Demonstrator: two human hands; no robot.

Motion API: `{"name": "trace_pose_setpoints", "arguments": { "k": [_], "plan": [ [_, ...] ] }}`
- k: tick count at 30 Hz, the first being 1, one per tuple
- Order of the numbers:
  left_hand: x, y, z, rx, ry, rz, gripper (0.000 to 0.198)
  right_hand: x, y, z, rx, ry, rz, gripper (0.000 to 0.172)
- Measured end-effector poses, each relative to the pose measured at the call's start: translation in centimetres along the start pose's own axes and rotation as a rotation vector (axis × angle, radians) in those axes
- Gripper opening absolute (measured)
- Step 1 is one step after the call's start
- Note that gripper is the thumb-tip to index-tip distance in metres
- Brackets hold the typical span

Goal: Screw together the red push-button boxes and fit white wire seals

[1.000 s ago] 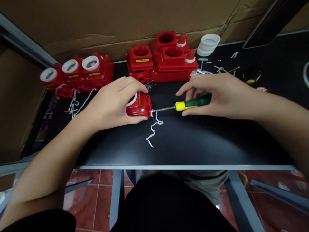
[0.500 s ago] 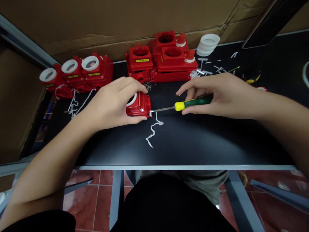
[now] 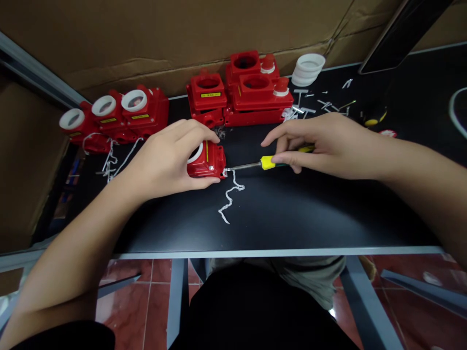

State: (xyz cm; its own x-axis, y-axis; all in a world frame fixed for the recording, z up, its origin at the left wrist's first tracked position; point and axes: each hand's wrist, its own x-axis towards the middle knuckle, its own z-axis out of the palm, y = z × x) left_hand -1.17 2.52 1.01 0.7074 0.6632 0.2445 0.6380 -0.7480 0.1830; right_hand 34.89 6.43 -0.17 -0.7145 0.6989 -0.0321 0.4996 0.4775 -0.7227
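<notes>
My left hand point(image 3: 178, 158) is closed around a red housing point(image 3: 215, 158) with a white ring on top, pressing it against the black table. My palm and fingers cover much of the housing. A screwdriver point(image 3: 268, 163) with a yellow and green handle is gripped in my right hand point(image 3: 314, 146), thumb on the yellow collar. Its metal shaft points left, and the tip meets the corner of the housing's right end. From that corner a crinkled white string point(image 3: 230, 192) trails over the table toward me.
Several red housings with white rings point(image 3: 134, 112) stand at the back left, with white string beside them. More red housings point(image 3: 255, 92) stand at the back middle. Right of them are stacked white rings point(image 3: 308, 68), scattered metal pieces point(image 3: 299, 109) and a black-and-yellow tool point(image 3: 375, 116).
The fingers of my right hand have shifted around the screwdriver's handle, the thumb now lying over the yellow collar. My left hand still holds the housing in place.
</notes>
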Motion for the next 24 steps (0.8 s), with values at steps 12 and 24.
{"name": "trace_pose_setpoints", "arguments": {
  "k": [12,24],
  "plan": [
    [0.0,0.2,0.0,0.037,0.021,0.024,0.049,0.1,1.0,0.2,0.019,-0.003,-0.062,0.048],
    [-0.1,0.1,0.1,0.040,0.024,0.017,0.049,0.0,0.9,0.0,-0.043,0.016,-0.106,0.046]
  ]
}}
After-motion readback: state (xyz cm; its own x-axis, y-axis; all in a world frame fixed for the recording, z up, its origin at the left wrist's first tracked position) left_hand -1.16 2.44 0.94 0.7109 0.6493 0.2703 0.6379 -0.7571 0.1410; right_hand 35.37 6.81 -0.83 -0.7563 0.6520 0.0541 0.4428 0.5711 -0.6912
